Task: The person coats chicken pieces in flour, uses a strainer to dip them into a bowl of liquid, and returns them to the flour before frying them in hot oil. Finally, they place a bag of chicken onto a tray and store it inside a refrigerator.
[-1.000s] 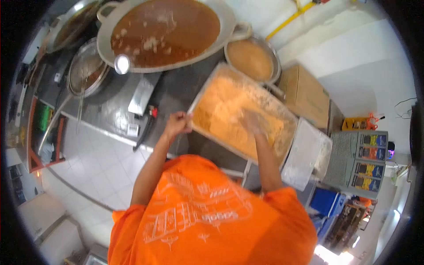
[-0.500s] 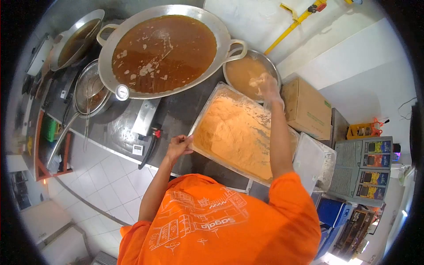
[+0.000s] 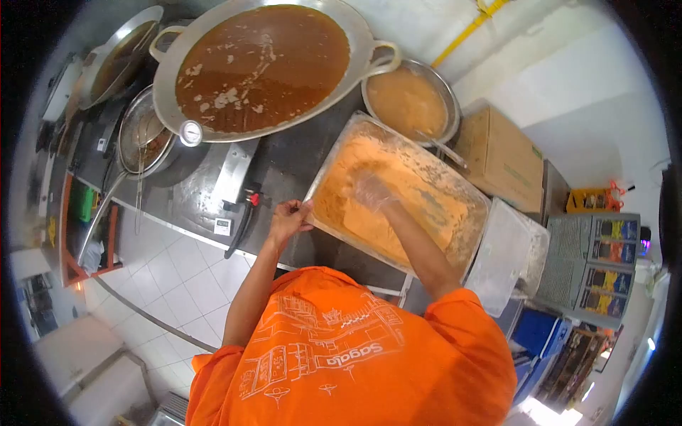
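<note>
My left hand is bare and pinches the near left corner of a rectangular tray. Orange powder covers much of the tray's floor. My right hand, in a clear glove, is down in the powder on the tray's left side; its fingers are partly hidden, so what they hold is not visible. Behind the tray stands a round metal bowl of light-brown liquid, with a metal handle sticking out over its near rim.
A wide pan of brown oil, with a dial thermometer at its rim, stands at the upper left. Beside it are a strainer and another pan. Right of the tray are a cardboard box and a translucent container.
My right hand has moved from over the bowl down and left into the powder. The handle at the bowl now shows. My left hand stays at the tray's corner.
</note>
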`<state>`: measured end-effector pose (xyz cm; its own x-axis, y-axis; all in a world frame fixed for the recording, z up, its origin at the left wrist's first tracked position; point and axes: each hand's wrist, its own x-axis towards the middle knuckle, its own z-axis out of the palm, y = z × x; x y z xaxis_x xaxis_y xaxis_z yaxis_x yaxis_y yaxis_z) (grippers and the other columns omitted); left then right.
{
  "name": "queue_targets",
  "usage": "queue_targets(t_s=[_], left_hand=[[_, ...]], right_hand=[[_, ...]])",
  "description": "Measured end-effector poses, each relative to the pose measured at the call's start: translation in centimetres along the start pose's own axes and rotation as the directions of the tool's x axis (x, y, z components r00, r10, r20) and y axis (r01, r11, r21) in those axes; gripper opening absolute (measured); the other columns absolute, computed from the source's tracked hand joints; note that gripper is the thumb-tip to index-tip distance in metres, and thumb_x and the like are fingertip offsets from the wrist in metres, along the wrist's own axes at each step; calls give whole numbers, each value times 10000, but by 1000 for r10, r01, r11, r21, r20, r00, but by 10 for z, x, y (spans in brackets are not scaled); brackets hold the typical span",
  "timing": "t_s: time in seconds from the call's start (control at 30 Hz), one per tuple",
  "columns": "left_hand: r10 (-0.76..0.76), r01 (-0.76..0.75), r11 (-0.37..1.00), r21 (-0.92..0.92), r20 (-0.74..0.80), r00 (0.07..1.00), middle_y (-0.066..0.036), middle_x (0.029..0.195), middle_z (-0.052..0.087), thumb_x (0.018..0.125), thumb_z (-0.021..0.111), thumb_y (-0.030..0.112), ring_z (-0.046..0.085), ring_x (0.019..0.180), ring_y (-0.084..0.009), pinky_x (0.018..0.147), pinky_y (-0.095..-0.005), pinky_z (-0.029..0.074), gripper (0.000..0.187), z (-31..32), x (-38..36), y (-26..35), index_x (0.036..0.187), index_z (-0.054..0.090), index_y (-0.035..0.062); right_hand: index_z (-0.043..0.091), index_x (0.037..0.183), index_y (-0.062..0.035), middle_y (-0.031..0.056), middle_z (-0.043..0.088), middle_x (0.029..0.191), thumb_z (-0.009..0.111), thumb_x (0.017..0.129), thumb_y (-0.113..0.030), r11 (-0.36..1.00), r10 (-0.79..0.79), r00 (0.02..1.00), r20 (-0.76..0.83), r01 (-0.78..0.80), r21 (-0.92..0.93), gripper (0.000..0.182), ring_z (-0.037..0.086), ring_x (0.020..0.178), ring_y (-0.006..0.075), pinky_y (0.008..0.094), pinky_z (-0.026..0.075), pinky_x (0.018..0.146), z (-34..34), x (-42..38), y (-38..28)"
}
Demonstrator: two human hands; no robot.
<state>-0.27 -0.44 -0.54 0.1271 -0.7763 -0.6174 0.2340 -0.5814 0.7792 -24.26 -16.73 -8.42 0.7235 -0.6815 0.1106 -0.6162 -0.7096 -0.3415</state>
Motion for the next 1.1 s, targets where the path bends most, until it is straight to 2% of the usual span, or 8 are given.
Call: queue_targets(t_s=[0.3,0.37,0.6,0.7,0.8,0.9,0.97,1.1], left_hand=[[0,0,994,110,-5,1000,-59,763,600,910,668,334,614,692,-120,635,-279,611,349,0,-5,4,770,587,24],[-3,1,996,94,27,1000,-61,763,599,914,663,327,618,694,-122,640,-282,613,342,-3,0,-1,772,587,25],[24,-27,997,69,42,999,-57,780,607,914,663,331,624,700,-127,637,-283,616,343,-4,-5,4,787,595,20],[16,-17,999,50,24,1000,-60,803,614,913,666,326,630,709,-131,646,-288,618,336,-5,-3,0,790,600,21],[12,-17,998,66,72,997,-60,817,617,911,670,316,634,716,-127,652,-292,620,321,-9,3,-3,790,603,26],[-11,7,998,56,75,997,-19,775,582,910,672,307,620,723,-102,622,-284,617,327,-5,-1,4,718,514,95],[-9,4,999,54,92,996,-23,785,583,914,665,315,620,725,-103,628,-284,616,325,-7,-1,4,725,523,93],[-46,41,997,69,69,997,-48,797,609,908,676,322,648,731,-131,646,-309,621,344,-8,-2,6,724,552,58]], right_hand=[[665,1076,-74,184,627,1111,526,923,-330,988,-153,832,534,123,92,329,584,1066,334,465,447,961,-53,-118,-9],[551,1275,-84,234,578,1230,559,913,-385,968,211,757,618,-249,-26,471,601,1027,367,437,495,886,-69,-90,-24],[555,1237,-44,227,605,1129,629,860,-346,953,304,780,546,-254,-167,488,598,1062,327,442,475,881,-28,-50,-63],[503,1293,-32,243,602,1139,634,848,-331,966,-72,907,414,-39,254,552,603,1032,353,454,479,868,-59,-46,-40],[508,1268,-26,238,591,1179,632,842,-324,911,357,671,650,-403,-85,535,590,1063,363,449,471,889,-61,-51,-36],[505,1256,-15,233,595,1194,624,841,-315,999,-13,959,284,2,41,526,592,1078,361,445,473,905,-16,-66,-24],[464,1347,-37,234,583,1236,635,834,-305,970,145,704,695,-238,39,604,581,1121,356,434,461,947,-61,-39,-80],[472,1353,-53,238,597,1220,641,837,-283,971,115,672,732,-233,62,589,584,1114,362,443,463,944,-68,-41,-81]])
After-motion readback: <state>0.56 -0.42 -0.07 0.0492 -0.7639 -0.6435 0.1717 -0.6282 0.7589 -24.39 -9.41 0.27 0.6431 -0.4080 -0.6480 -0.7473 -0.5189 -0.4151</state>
